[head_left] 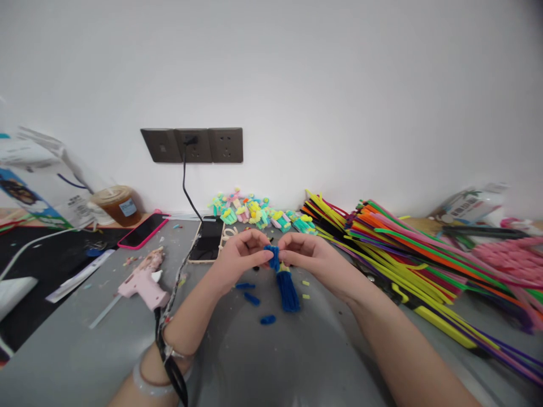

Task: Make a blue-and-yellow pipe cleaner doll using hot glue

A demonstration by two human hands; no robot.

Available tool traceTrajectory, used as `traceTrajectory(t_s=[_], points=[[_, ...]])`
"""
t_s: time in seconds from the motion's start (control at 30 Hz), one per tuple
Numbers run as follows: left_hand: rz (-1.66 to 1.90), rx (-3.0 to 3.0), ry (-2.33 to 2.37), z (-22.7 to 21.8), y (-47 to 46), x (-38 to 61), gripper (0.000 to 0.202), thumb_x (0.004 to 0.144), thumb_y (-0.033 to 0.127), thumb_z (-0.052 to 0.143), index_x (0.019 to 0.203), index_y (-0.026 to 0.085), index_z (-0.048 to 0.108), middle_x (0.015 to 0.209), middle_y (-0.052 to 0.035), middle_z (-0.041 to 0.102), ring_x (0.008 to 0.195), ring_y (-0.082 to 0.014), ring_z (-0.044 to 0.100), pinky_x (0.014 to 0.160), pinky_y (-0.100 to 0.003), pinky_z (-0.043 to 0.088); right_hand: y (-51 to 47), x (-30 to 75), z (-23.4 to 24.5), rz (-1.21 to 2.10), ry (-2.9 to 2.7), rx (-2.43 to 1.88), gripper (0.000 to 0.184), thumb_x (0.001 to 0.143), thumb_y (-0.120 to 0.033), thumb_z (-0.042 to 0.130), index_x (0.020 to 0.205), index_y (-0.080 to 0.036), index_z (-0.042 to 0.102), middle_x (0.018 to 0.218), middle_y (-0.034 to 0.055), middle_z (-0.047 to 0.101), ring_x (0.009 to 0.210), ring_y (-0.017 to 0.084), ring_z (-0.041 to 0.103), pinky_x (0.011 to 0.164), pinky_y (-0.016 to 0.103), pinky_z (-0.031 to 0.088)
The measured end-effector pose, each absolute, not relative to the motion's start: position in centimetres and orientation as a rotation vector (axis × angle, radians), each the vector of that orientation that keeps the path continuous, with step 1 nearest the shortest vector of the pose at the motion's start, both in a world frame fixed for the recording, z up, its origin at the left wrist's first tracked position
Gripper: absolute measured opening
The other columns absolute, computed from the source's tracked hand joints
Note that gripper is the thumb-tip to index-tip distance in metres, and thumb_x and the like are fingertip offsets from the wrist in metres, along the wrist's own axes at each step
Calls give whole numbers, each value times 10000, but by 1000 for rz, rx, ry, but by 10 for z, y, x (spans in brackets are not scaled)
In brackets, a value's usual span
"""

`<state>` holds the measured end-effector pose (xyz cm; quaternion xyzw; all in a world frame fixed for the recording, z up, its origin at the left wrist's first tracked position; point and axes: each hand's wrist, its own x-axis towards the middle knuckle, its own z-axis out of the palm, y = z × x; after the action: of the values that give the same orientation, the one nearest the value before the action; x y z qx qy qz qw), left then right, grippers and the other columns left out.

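Observation:
Both my hands are closed in pinches over the middle of the grey table. Between the fingertips of my left hand and my right hand is a small bent blue pipe cleaner piece. Just under the fingers lies a bundle of blue pipe cleaner pieces with a yellow band near its top. Whether the held piece is joined to the bundle, I cannot tell. Short blue pieces are scattered to the left of the bundle, and tiny yellow bits sit to its right.
A pink glue gun lies at left, its black cord passing by my left forearm. Behind are a pink-cased phone, another phone, a drink cup and pastel pipe cleaner figures. Long coloured pipe cleaners and a yellow cutter fill the right.

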<state>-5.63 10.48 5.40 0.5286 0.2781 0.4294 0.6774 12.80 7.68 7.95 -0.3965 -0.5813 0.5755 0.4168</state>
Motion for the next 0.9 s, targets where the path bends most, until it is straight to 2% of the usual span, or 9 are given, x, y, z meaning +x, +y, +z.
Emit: traceTrajectory(t_s=[0.3,0.9], points=[[983,1251,686,57,105,-56,328,638,351,855,786,160,632,667,33,580,580,-91,511,556,-210,401,77,127,80,1429,-1472,-992,356,715,-491,782,757,-186,602,682,-21,556,633,123,493,616,259,407],[996,1273,687,55,107,-56,329,635,357,854,788,165,635,678,29,577,618,-105,502,586,-222,374,77,128,77,1472,-1433,-959,315,740,-429,792,784,-185,598,689,-11,628,634,132,603,616,261,448]])
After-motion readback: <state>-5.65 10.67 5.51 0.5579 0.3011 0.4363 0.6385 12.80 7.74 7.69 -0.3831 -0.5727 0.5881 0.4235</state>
